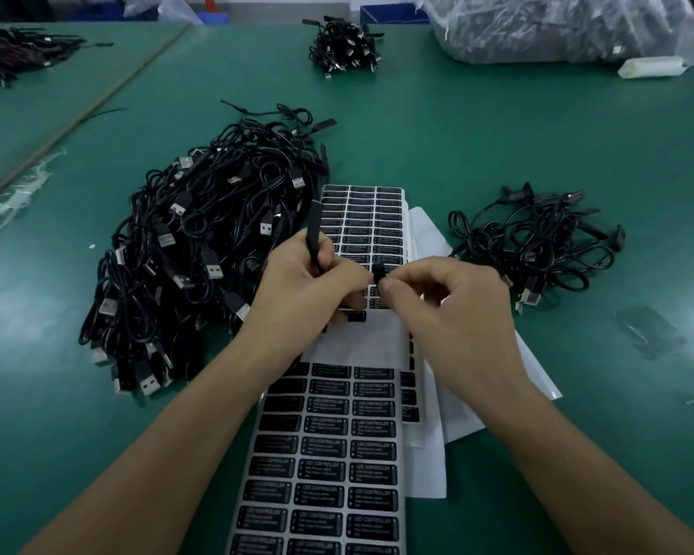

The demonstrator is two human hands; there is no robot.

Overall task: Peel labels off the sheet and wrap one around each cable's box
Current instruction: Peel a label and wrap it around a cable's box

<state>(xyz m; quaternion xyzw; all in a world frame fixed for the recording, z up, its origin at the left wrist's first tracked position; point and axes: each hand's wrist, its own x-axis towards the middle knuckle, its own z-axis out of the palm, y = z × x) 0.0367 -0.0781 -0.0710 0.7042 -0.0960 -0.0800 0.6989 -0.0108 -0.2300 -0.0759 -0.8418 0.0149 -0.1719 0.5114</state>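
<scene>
A large heap of USB cables (201, 250) crowds the left of the label sheets (329, 474), a smaller tangle (537, 242) the right. Bare green table (457, 134) lies open beyond both, short of the far bundle (343, 46).

You're at a factory packing bench: a wide green work mat (497, 134), heaps of identical black USB cables (201, 250) left and far, printed label sheets (325, 474) near you, bagged stock (557, 26) far right.

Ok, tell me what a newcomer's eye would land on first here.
At centre the left hand grips a slim black box while the right hand pinches a small black label beside it. Beneath lie label sheets; a big heap of black USB cables sits to their left on the green table.
</scene>
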